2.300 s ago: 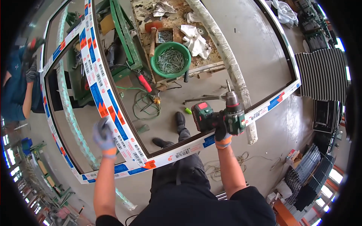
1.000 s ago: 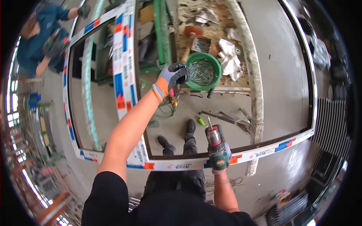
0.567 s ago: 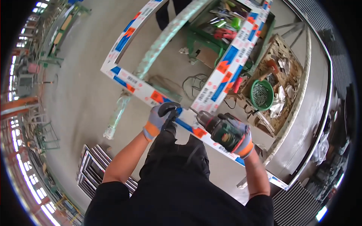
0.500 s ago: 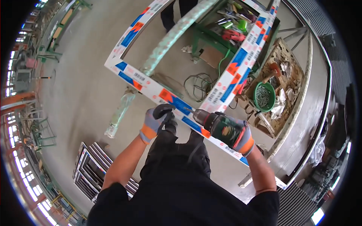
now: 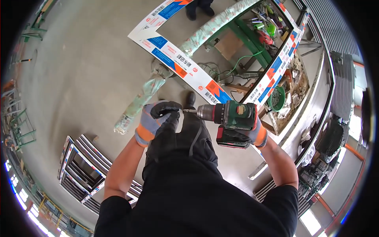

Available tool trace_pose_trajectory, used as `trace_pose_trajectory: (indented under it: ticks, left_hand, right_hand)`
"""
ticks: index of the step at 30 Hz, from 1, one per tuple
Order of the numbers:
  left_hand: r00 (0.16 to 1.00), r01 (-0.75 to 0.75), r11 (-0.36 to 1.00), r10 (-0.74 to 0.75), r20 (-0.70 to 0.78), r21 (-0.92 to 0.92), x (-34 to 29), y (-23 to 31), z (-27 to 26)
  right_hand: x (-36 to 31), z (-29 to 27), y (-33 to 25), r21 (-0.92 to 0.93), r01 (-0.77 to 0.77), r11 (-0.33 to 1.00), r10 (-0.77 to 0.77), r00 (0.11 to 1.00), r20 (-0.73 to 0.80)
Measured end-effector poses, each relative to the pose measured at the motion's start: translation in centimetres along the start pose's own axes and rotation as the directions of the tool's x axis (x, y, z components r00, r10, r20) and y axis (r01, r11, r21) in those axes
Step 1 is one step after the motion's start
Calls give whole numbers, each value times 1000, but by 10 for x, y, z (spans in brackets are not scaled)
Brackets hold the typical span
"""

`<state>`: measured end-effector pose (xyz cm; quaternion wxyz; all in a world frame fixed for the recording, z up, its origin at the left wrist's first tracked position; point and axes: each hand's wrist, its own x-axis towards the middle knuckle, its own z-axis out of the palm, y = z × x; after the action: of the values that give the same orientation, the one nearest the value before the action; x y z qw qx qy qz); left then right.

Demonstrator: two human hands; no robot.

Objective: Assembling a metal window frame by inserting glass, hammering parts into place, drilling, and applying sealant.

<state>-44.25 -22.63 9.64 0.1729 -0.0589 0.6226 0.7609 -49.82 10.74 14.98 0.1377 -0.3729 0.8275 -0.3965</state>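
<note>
Lying at eight o'clock on the smooth grey floor (image 5: pixel 98 79), there's a stack of dark, white-edged rectangular frames (image 5: pixel 75 185)! Up around half past nine, a pale-green, plastic-wrapped bar (image 5: pixel 146 91) slants to the upper right, passing beneath a large white frame covered in blue-and-orange printed film (image 5: pixel 197 77), whose sharp corner points toward eleven.

Near nine, the left hand (image 5: pixel 157 120), in a grey work glove with black fingers and an orange cuff, has thumb and fingers curled to a narrow pinch right by a slim silver drill bit (image 5: pixel 190 111); whether they grip its tip or something small, you cannot tell from here. Way up at twelve, another person's dark shoes (image 5: pixel 198 10) stand inside the frame's outline.

Over at three, just below the frame's near edge, sits the dark-green and black cordless drill (image 5: pixel 239 115), lying level, bit aimed at nine! The right hand (image 5: pixel 256 132), gloved to match, is wrapped firmly round its handle. Toward half past two, a round green plastic bowl (image 5: pixel 282 103) of grey metal fasteners rests on a worn, debris-strewn wooden surface (image 5: pixel 300 79), and farther right stand grey ribbed panels (image 5: pixel 341 83).
</note>
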Motion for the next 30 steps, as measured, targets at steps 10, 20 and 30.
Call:
trace_pose_trajectory:
  ticks: [10, 20, 30]
  left_hand:
    - [980, -197, 898, 168, 108, 392, 29, 20, -13]
    - [989, -52, 936, -2, 151, 349, 122, 25, 21]
    - [950, 74, 618, -282, 133, 783, 254, -13, 23]
  right_hand:
    - [48, -23, 7, -105, 170, 980, -154, 977, 149]
    - [96, -100, 93, 134, 203, 970, -231, 939, 253]
    - [152, -146, 240, 407, -452, 794, 228, 842, 490]
